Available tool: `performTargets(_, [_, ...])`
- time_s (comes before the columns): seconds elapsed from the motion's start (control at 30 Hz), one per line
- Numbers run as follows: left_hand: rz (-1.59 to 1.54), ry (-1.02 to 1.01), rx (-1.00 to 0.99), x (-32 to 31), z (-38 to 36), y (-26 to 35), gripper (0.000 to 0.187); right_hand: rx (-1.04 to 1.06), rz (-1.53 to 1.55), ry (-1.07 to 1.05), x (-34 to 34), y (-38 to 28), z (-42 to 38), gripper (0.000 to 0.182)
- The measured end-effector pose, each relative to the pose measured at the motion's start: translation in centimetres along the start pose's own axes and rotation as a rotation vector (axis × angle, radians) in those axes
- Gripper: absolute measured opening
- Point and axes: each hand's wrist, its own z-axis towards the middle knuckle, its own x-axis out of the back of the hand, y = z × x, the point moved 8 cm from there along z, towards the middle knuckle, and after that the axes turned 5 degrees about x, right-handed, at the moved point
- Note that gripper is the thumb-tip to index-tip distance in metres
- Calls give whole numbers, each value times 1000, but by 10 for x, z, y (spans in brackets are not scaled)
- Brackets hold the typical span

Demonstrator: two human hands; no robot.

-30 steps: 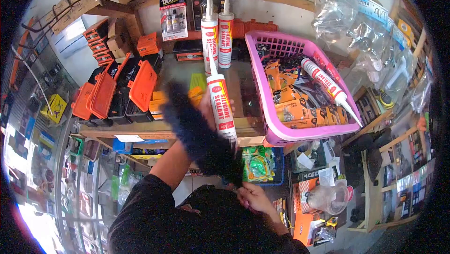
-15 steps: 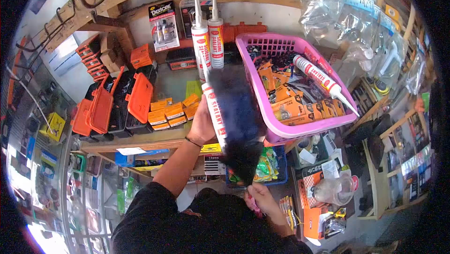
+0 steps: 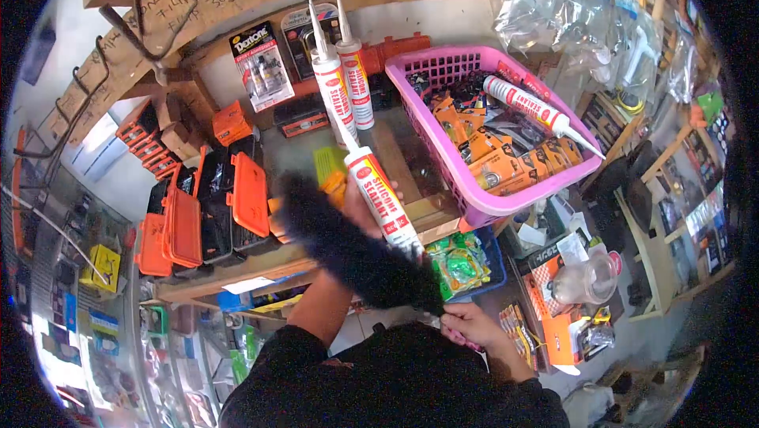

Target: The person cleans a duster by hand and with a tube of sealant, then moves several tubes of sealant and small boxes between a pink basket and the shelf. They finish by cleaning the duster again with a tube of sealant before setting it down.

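Observation:
My left hand (image 3: 365,211) is closed round a silicone sealant tube (image 3: 383,200), its nozzle tilted up and left. Lower right, my right hand (image 3: 468,325) grips the pink handle (image 3: 466,341) of a dark duster (image 3: 356,250). The duster is blurred by motion and crosses in front of my left wrist and the lower left side of the tube. Behind the held tube, two more sealant tubes (image 3: 336,96) (image 3: 357,84) stand upright on the shelf. Another tube (image 3: 526,102) lies on top of orange packets in the pink basket (image 3: 506,205).
Open orange-lidded cases (image 3: 250,195) stand at the left of the wooden shelf (image 3: 213,279). A blue tray (image 3: 496,270) with green packets sits below the basket. Plastic bags (image 3: 585,25) hang at upper right, and metal hooks (image 3: 150,49) stick out at upper left.
The duster has swung from the right side of the held tube to its left. The held tube has tilted further, its lower end toward the right. The camera view has shifted and turned slightly.

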Motion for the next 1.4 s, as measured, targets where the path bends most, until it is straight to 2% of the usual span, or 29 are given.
performTargets(0.07, [-18, 133, -247, -5, -8, 3, 62, 69, 117, 168, 6, -9, 0, 28])
performTargets(0.1, [59, 299, -365, -5, -6, 12, 57, 76, 120, 179, 5, -11, 0, 28])
performTargets(0.13, [31, 294, -339, -19, -5, 9, 50, 70, 131, 192, 6, -11, 0, 28])
performTargets(0.2, [38, 255, -335, -5, -9, 6, 51, 74, 147, 221, 10, -9, -4, 27])
performTargets(0.23, [65, 150, -229, 30, -8, 1, 57, 6, 82, 156, 7, -4, -8, 27])
performTargets(0.27, [32, 0, -107, 29, -7, -5, 64, -64, 16, 89, 3, 2, -10, 26])
performTargets(0.33, [-15, -32, 20, 34, -2, -3, 69, 26, 77, 140, 4, -5, -11, 25])
performTargets(0.4, [-55, 340, -311, -2, -11, 4, 49, 115, 146, 178, 5, -15, -11, 25])
performTargets(0.47, [4, 225, -346, -18, -5, 11, 44, 62, 140, 265, 10, -19, -12, 24])
performTargets(0.5, [26, 322, -311, -16, -6, 7, 48, 70, 141, 265, 13, -18, -11, 24])
performTargets(0.53, [-60, 154, -293, -9, -5, 5, 51, 25, 87, 184, 11, -11, -9, 24])
performTargets(0.6, [201, 109, -29, 53, -4, 10, 52, -21, 30, 96, 10, -7, -7, 25])
performTargets(0.63, [189, 24, 28, 41, -3, 7, 52, -18, 23, 99, 12, -10, -6, 25])
performTargets(0.67, [194, 30, 21, 24, -1, 1, 52, -17, 19, 100, 13, -12, -4, 25])
performTargets(0.73, [215, 452, -380, 0, -12, 10, 52, 55, 135, 109, 18, -19, -2, 25])
performTargets(0.77, [163, 391, -362, -16, -1, 11, 49, 34, 167, 128, 21, -20, -3, 25])
performTargets(0.83, [130, 339, -374, -4, -4, 12, 47, 8, 209, 143, 25, -27, -8, 25])
performTargets(0.87, [88, 276, -386, 8, -5, 13, 45, -2, 120, 105, 24, -35, -12, 26])
performTargets(0.9, [172, 30, -92, 9, -3, 2, 43, -13, 28, 67, 24, -40, -16, 27])
performTargets(0.93, [170, 31, -96, 12, -2, 1, 43, -17, 26, 64, 26, -44, -18, 27])
performTargets(1.0, [65, 154, -49, 30, -1, -4, 44, -54, 40, 104, 32, -41, -20, 28])
performTargets(1.07, [81, 332, -281, -28, 2, 7, 44, -19, 69, 126, 37, -37, -17, 28])
performTargets(1.1, [108, 360, -294, -13, -3, 10, 45, 16, 102, 155, 40, -38, -16, 28])
performTargets(1.13, [107, 365, -297, -7, -4, 10, 45, 12, 103, 151, 41, -38, -17, 28])
performTargets(1.2, [18, 249, -233, -1, -4, 0, 46, -149, 86, 81, 38, -28, -20, 27])
performTargets(1.33, [100, 196, -270, -6, -10, 4, 44, -111, 5, 120, 40, -34, -19, 28])
performTargets(1.37, [558, 491, -353, 7, -7, 20, 45, -111, 25, 144, 44, -25, -17, 27])
performTargets(1.4, [464, 489, -386, 8, -13, 20, 51, -112, 36, 164, 48, -22, -14, 27])
